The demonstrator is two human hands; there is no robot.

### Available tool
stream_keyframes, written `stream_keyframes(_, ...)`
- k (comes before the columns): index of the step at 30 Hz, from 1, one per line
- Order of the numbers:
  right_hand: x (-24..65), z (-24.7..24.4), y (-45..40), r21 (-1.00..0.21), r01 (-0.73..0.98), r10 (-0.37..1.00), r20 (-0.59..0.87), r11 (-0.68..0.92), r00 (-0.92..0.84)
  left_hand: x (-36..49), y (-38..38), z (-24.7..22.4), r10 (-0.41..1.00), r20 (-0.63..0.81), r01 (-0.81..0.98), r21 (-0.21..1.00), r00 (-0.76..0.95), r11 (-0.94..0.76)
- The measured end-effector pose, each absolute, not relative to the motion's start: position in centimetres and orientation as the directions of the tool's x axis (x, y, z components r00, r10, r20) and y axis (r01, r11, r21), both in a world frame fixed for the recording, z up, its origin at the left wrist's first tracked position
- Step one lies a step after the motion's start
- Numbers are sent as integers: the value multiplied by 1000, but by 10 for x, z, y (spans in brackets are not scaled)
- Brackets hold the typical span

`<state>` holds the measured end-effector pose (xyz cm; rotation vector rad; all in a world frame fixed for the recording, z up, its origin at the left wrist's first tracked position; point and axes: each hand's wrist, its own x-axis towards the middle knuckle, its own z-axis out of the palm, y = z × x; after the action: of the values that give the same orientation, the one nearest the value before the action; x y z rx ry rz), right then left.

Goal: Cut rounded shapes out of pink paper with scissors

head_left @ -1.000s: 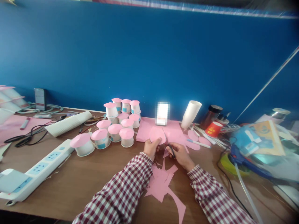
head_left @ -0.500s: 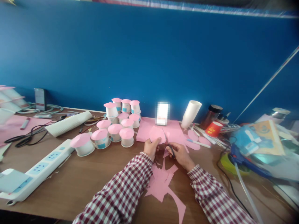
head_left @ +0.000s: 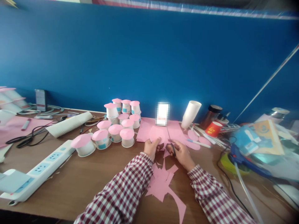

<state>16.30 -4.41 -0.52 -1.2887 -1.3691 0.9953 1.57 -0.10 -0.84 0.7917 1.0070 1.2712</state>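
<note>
My left hand (head_left: pixel 151 148) pinches a rounded piece of pink paper (head_left: pixel 157 133) between thumb and fingers. In my right hand (head_left: pixel 183 154) is a pair of scissors (head_left: pixel 173 150), its blades pointing away from me along the right side of that piece. Behind both hands lies a larger pink sheet (head_left: pixel 143 130). Pink paper scraps (head_left: pixel 161 182) are heaped on the table between my forearms. Cut pink ovals (head_left: pixel 192 135) lie to the right of the sheet, a marker (head_left: pixel 198 143) across them.
Paper cups with pink tops (head_left: pixel 127 133) stand grouped at left, beside a white power strip (head_left: pixel 44 163). A stack of white cups (head_left: pixel 191 114), a red cup (head_left: pixel 213 128), a dark jar (head_left: pixel 211 116) and a blue glue gun (head_left: pixel 245 165) occupy the right. A blurred phone (head_left: pixel 163 114) stands behind.
The scissor blades have swung slightly to the right and point more straight ahead. My left hand stays almost in place, still holding the paper.
</note>
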Motion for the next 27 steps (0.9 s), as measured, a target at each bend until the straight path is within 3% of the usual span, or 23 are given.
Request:
stream_keyframes(4, 165, -9, -44, -969, 175, 977, 193, 176, 88, 15, 0, -11, 986, -159, -391, 906, 47, 164)
stream_keyframes(9, 172, -13, -39, -861, 455, 916, 347, 227, 201, 13, 4, -10, 983, -166, -534, 826, 77, 182)
stream_keyframes(12, 172, -12, -37, -836, 496, 899, 381, 234, 218, 8, 6, -7, 964, -210, -625, 734, 161, 264)
stream_keyframes(15, 167, -6, -40, -872, 400, 912, 374, 283, 170, 2, 5, -4, 939, -183, -673, 659, 290, 336)
stream_keyframes(20, 153, -1, -48, -994, 18, 994, 104, 104, -21, 1, -1, 1, 895, -76, -629, 685, 441, 368)
stream_keyframes(24, 145, -2, -47, -998, -9, 983, 55, 54, -175, 2, -4, 1, 782, -33, -497, 755, 622, 427)
stream_keyframes(27, 145, -4, -45, -999, -18, 975, 33, 29, -219, 3, -4, -1, 760, -8, -479, 772, 650, 418)
